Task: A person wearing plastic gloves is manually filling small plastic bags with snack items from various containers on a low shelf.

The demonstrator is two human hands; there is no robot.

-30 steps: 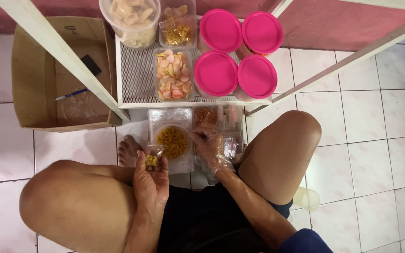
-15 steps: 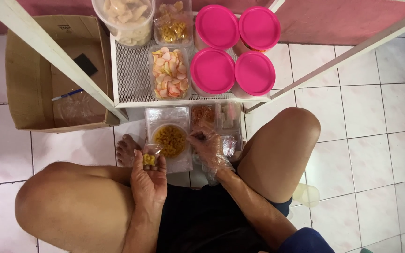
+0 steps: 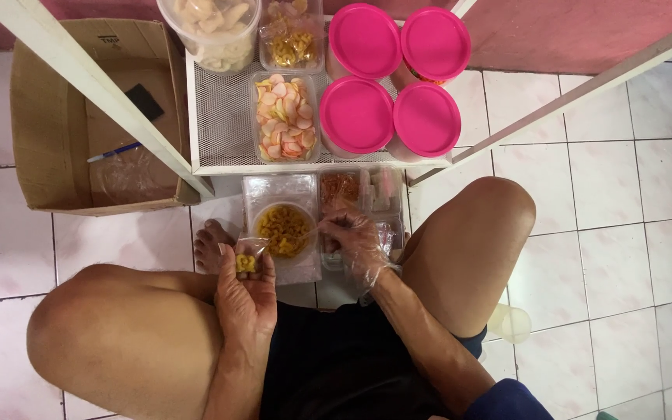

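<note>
At far left an open brown cardboard box (image 3: 64, 117) rests on the white tiled floor (image 3: 624, 194). The left hand (image 3: 246, 292) is positioned over the left thigh, fingers closed around a small clear plastic bag (image 3: 246, 260) partly filled with yellow snack pieces; the bag's long axis is roughly vertical in the view, mouth pointing away from the body toward a round bowl of yellow curled snacks (image 3: 283, 231). The right hand (image 3: 355, 241), covered by a transparent plastic glove, reaches leftward to the bowl rim, fingertips pinched together. Four round pink lids (image 3: 394, 78) occupy the white shelf above.
</note>
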